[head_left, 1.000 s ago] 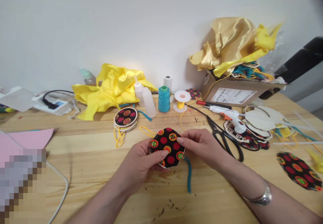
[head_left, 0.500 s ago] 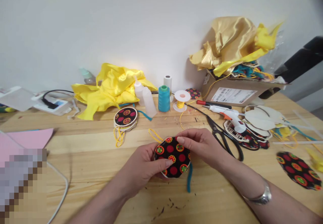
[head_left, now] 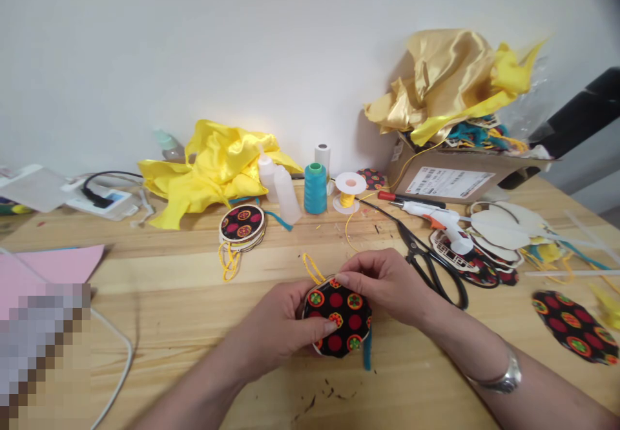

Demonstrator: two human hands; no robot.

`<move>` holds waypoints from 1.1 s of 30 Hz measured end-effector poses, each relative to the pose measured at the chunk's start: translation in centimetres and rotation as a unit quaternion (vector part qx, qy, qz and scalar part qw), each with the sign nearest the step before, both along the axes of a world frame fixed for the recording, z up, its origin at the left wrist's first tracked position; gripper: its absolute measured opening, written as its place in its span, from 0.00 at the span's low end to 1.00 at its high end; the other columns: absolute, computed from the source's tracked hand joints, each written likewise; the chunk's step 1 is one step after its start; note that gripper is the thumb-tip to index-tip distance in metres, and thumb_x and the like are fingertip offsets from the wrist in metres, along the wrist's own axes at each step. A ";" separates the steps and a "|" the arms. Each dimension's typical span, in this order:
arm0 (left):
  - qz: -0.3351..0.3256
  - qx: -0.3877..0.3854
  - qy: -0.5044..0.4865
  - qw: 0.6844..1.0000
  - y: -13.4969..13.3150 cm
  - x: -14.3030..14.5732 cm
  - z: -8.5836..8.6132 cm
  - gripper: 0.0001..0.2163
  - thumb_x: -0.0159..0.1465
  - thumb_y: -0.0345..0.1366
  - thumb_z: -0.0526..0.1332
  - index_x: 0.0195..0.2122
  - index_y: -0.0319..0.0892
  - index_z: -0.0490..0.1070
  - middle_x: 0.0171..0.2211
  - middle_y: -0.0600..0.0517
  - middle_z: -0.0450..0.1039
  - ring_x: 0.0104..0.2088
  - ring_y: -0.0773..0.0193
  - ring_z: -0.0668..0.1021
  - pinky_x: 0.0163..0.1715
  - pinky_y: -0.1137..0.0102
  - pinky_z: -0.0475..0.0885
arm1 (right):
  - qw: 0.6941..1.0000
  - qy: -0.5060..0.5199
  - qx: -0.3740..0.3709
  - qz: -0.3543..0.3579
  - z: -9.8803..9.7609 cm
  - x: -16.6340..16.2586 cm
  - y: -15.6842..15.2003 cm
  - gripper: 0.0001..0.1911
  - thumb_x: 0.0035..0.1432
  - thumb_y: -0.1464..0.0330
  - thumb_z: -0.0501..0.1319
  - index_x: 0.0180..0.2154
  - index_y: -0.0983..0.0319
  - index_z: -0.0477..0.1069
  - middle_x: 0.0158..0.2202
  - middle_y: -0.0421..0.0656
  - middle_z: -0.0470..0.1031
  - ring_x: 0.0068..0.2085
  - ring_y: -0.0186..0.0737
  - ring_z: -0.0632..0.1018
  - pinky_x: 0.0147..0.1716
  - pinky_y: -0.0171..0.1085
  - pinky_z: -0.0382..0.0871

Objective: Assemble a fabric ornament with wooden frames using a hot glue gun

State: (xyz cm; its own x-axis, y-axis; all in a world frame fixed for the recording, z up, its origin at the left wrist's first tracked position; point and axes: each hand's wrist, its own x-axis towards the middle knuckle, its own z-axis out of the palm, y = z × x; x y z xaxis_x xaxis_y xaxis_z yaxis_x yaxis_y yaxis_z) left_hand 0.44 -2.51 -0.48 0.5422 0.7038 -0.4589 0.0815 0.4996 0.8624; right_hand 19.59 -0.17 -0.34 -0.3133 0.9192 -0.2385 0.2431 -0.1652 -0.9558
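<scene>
Item: a round patterned fabric disc point(head_left: 339, 317) is being held between both hands, just above the wooden table point(head_left: 194, 301).
Left hand point(head_left: 281, 327): is being clamped on the disc's left edge, thumb laid over its face.
Right hand point(head_left: 387, 285): is being pinched on the top edge.
Change: the disc is being drawn lower and rightward than a second ago, closer to the body.
Attachments: yellow cord loop point(head_left: 312, 266) beyond the fingers; teal strip point(head_left: 367, 352) beneath the disc.
Reading: handling is being judged as ongoing adjustment.
Nearby: scissors point(head_left: 426, 262) just right of the right hand.

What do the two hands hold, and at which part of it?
Both hold one round fabric patch: the left hand at its left edge, thumb on top, and the right hand at its upper right edge.
</scene>
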 end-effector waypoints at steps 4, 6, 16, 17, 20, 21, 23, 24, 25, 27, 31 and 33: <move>0.016 -0.017 -0.013 1.000 0.2 0.1 0.1 0.12 0.55 0.34 0.66 0.40 0.40 0.75 0.33 0.49 0.80 0.32 0.62 0.79 0.31 0.71 0.72 | 1.000 -0.011 0.007 -0.012 0.1 0.0 0.1 0.14 0.49 0.59 0.63 0.25 0.64 0.76 0.21 0.40 0.74 0.23 0.30 0.68 0.21 0.31 0.61; 0.031 -0.024 -0.019 0.999 0.3 0.2 0.2 0.12 0.54 0.34 0.67 0.40 0.40 0.74 0.33 0.49 0.80 0.32 0.62 0.80 0.33 0.70 0.73 | 0.999 -0.018 0.017 -0.025 0.2 0.0 0.1 0.13 0.49 0.60 0.63 0.25 0.64 0.75 0.21 0.39 0.73 0.23 0.30 0.68 0.22 0.31 0.61; 0.080 -0.026 -0.025 0.996 0.3 0.0 0.3 0.11 0.57 0.40 0.65 0.37 0.38 0.75 0.29 0.48 0.79 0.29 0.61 0.79 0.31 0.67 0.75 | 0.998 -0.017 0.025 -0.056 -0.2 0.1 0.4 0.12 0.49 0.60 0.63 0.26 0.63 0.75 0.23 0.40 0.74 0.24 0.31 0.70 0.22 0.31 0.62; 0.077 -0.026 -0.020 0.996 0.3 0.0 0.3 0.11 0.57 0.40 0.65 0.37 0.38 0.76 0.28 0.48 0.79 0.29 0.62 0.79 0.29 0.69 0.75 | 0.998 -0.016 0.024 -0.049 -0.1 0.1 0.4 0.13 0.50 0.60 0.63 0.27 0.63 0.75 0.24 0.40 0.75 0.24 0.32 0.70 0.23 0.31 0.62; 0.068 -0.028 -0.013 0.997 0.3 -0.1 0.3 0.11 0.58 0.39 0.64 0.38 0.38 0.76 0.28 0.49 0.79 0.28 0.63 0.79 0.28 0.70 0.74 | 1.000 -0.006 0.017 -0.013 0.0 0.3 0.3 0.14 0.51 0.58 0.62 0.31 0.63 0.77 0.27 0.41 0.77 0.27 0.33 0.72 0.25 0.32 0.64; 0.063 -0.032 -0.021 0.997 0.3 0.0 0.3 0.11 0.58 0.39 0.64 0.39 0.39 0.76 0.29 0.49 0.79 0.29 0.63 0.79 0.29 0.70 0.74 | 1.000 -0.004 0.014 -0.002 0.0 0.3 0.3 0.15 0.50 0.58 0.63 0.32 0.63 0.77 0.28 0.42 0.77 0.27 0.33 0.73 0.26 0.32 0.65; 0.049 -0.042 -0.044 0.997 0.3 0.0 0.4 0.11 0.59 0.37 0.64 0.41 0.40 0.76 0.32 0.48 0.80 0.30 0.63 0.79 0.32 0.69 0.75 | 1.000 -0.006 0.007 0.012 0.0 0.3 0.2 0.15 0.50 0.59 0.64 0.33 0.64 0.77 0.29 0.42 0.78 0.28 0.34 0.73 0.27 0.33 0.66; 0.043 -0.045 -0.055 0.997 0.2 0.1 0.4 0.11 0.59 0.37 0.63 0.42 0.41 0.76 0.33 0.48 0.80 0.31 0.62 0.80 0.33 0.68 0.75 | 1.000 -0.009 0.004 0.014 -0.1 0.4 0.1 0.14 0.49 0.59 0.64 0.32 0.64 0.77 0.28 0.42 0.78 0.27 0.33 0.73 0.27 0.33 0.66; 0.036 -0.047 -0.063 0.996 0.2 0.1 0.4 0.11 0.60 0.36 0.63 0.43 0.41 0.76 0.33 0.48 0.80 0.32 0.62 0.80 0.35 0.67 0.75 | 1.000 -0.013 0.000 0.014 -0.2 0.3 0.1 0.13 0.49 0.60 0.64 0.32 0.64 0.77 0.28 0.42 0.78 0.27 0.33 0.73 0.26 0.33 0.65; 0.029 -0.049 -0.070 0.996 0.1 0.1 0.5 0.11 0.60 0.36 0.62 0.43 0.41 0.76 0.34 0.48 0.80 0.32 0.61 0.80 0.36 0.66 0.75 | 1.000 -0.017 -0.006 0.010 -0.3 0.3 0.0 0.12 0.49 0.61 0.64 0.30 0.64 0.77 0.26 0.42 0.77 0.26 0.32 0.72 0.25 0.32 0.64; 0.036 -0.044 -0.070 0.996 0.0 0.1 0.5 0.10 0.59 0.36 0.63 0.42 0.42 0.77 0.34 0.49 0.80 0.33 0.62 0.80 0.38 0.66 0.74 | 1.000 -0.002 -0.016 0.001 -0.3 0.2 0.0 0.11 0.49 0.62 0.64 0.29 0.64 0.76 0.25 0.41 0.76 0.25 0.31 0.71 0.24 0.31 0.63; 0.045 -0.040 -0.065 0.996 0.1 0.1 0.5 0.10 0.59 0.37 0.64 0.41 0.42 0.77 0.34 0.50 0.80 0.33 0.62 0.79 0.38 0.67 0.73 | 1.000 0.000 -0.014 -0.002 -0.3 0.1 0.1 0.11 0.49 0.62 0.64 0.29 0.64 0.76 0.25 0.41 0.76 0.25 0.31 0.70 0.24 0.31 0.63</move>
